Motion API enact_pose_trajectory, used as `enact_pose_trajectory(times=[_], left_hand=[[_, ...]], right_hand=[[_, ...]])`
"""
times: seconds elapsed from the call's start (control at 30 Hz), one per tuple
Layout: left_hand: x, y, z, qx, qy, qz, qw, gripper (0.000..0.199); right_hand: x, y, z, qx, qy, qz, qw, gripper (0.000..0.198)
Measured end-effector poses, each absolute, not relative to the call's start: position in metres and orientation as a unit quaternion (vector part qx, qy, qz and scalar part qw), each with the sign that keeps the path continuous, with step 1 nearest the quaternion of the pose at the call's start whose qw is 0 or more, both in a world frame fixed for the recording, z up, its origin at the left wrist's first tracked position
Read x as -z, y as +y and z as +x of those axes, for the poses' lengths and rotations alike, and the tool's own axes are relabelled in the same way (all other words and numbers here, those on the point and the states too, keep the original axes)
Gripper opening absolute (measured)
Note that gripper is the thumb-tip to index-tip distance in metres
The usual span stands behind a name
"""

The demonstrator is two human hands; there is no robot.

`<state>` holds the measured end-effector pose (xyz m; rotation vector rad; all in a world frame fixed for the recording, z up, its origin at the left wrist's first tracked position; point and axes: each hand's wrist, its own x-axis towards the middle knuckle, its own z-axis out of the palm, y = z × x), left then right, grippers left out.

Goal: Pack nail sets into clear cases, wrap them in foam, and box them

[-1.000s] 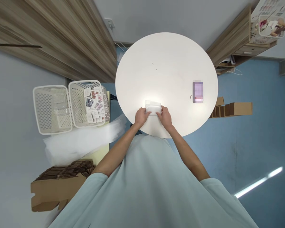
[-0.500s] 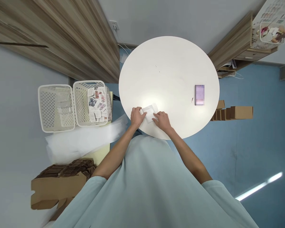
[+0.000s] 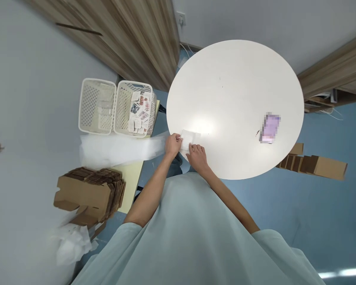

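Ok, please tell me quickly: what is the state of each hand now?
Left hand: fingers curled at the white packet, left edge; whether closed on it cannot be told.
Right hand: fingertips at the packet's near side; grip cannot be told.

One white table (image 3: 240,87), two hands, left hand (image 3: 173,145) and right hand (image 3: 198,159), at the table's near edge, one white packet (image 3: 186,138) on the table, one purple item (image 3: 270,127) on the table's right side, two white baskets (image 3: 89,103) left of the table, one wall socket (image 3: 180,18) beyond the table

We are seeing the purple item (image 3: 270,128) blurred into blocks and the right-hand cabinet (image 3: 338,65) cropped. Our right hand (image 3: 197,157) is hiding part of the white packet (image 3: 187,137)
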<state>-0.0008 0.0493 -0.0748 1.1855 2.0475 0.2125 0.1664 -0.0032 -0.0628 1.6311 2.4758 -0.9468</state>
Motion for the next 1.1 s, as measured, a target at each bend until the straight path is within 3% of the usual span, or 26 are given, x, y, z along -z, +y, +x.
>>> enact_pose_trajectory(times=[0.37,0.57,0.83,1.1], left_hand=[[0.072,0.033,0.0,-0.092,0.8,0.477,0.352,0.019],[0.045,-0.003,-0.033,-0.173,0.77,0.501,0.356,0.027],[0.004,-0.184,-0.149,-0.329,0.728,0.491,0.347,0.028],[0.023,-0.358,-0.265,-0.262,0.867,0.369,0.206,0.036]], right_hand=[[0.067,-0.026,0.163,0.299,0.766,0.569,-0.019,0.059],[0.045,-0.055,0.154,0.243,0.755,0.607,-0.047,0.052],[0.018,-0.153,0.108,0.226,0.79,0.561,-0.101,0.046],[0.017,-0.228,0.025,0.238,0.867,0.437,-0.019,0.041]])
